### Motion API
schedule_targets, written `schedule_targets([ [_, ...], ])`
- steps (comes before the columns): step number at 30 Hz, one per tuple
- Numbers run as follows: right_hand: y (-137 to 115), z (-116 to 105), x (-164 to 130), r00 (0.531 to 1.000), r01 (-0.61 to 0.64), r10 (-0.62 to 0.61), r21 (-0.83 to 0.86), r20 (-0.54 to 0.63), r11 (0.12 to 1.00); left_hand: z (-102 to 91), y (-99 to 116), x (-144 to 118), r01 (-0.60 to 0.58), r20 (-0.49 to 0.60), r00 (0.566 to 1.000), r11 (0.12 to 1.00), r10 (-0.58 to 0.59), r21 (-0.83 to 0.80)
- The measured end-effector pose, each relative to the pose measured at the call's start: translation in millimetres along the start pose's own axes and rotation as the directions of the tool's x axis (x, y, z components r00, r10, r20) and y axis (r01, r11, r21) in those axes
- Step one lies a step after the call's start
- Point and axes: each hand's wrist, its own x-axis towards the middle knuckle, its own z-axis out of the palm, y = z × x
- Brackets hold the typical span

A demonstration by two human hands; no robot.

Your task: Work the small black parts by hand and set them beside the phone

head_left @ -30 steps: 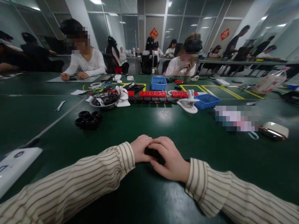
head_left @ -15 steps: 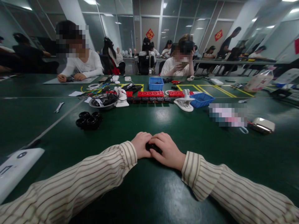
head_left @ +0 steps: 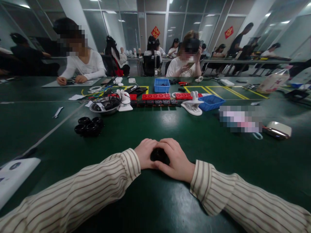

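Two hands in striped sleeves [head_left: 97, 184] meet over a green worktop [head_left: 126, 132], cupped around a black piece [head_left: 160, 156] at the near center. The left hand [head_left: 146, 153] closes on its left side, fingers bent and bunched, their tips out of sight. The right hand [head_left: 177, 159] curves over it from the right, fingers arched together above and thumb drawn in below, so that the dark top of the piece shows in the ring between them. The hands touch each other; how hard they press cannot be told.

Ahead and to the left sits a cluster of black rings [head_left: 88, 127], well apart from the hands, with a wrench [head_left: 58, 112] beyond it. A white box [head_left: 18, 179] lies at the left edge.

Farther back, a metal bowl [head_left: 107, 112] of dark parts stands beside a white stand [head_left: 125, 103]; red blocks [head_left: 155, 96] run in a row toward a white clip [head_left: 193, 106] and a blue bin [head_left: 211, 105]. A shiny case [head_left: 278, 130] rests at right. Across the worktop, two people in white tops sit, the one at left leaning over a gray mat [head_left: 47, 83].
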Motion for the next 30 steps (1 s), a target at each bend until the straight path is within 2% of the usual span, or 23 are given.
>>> schedule_targets([
  [5,1.9,4.4,-0.8,0.991,-0.119,0.124,-0.094,0.050,0.988,-2.0,6.1,0.5,0.026,-0.003,1.000,0.999,-0.026,0.046],
  [8,0.8,4.6,0.4,0.988,-0.122,0.132,-0.120,0.083,0.985,-1.8,5.1,1.4,0.023,-0.003,1.000,0.999,-0.023,0.032],
  [12,-1.7,3.0,1.1,0.997,-0.026,0.031,-0.068,0.075,0.997,0.0,-0.6,1.9,-0.012,-0.017,1.000,1.000,0.012,-0.015],
  [16,-4.0,2.3,0.7,0.992,0.103,-0.103,0.000,0.072,0.995,0.6,-3.4,2.6,-0.050,0.017,0.999,0.998,0.050,-0.036],
  [23,-7.1,2.9,2.0,0.969,0.213,-0.214,0.022,0.126,0.977,-0.7,-4.1,3.5,-0.054,0.062,0.997,0.998,0.052,0.043],
  [26,-7.3,2.2,1.3,0.979,0.183,-0.185,0.029,0.085,0.983,-1.2,-4.5,3.2,-0.072,0.069,0.995,0.997,0.069,0.041],
  [30,-5.0,2.2,-0.9,1.000,0.020,-0.019,-0.028,0.014,0.999,-2.8,5.6,1.2,-0.023,0.008,1.000,0.998,0.022,0.051],
])
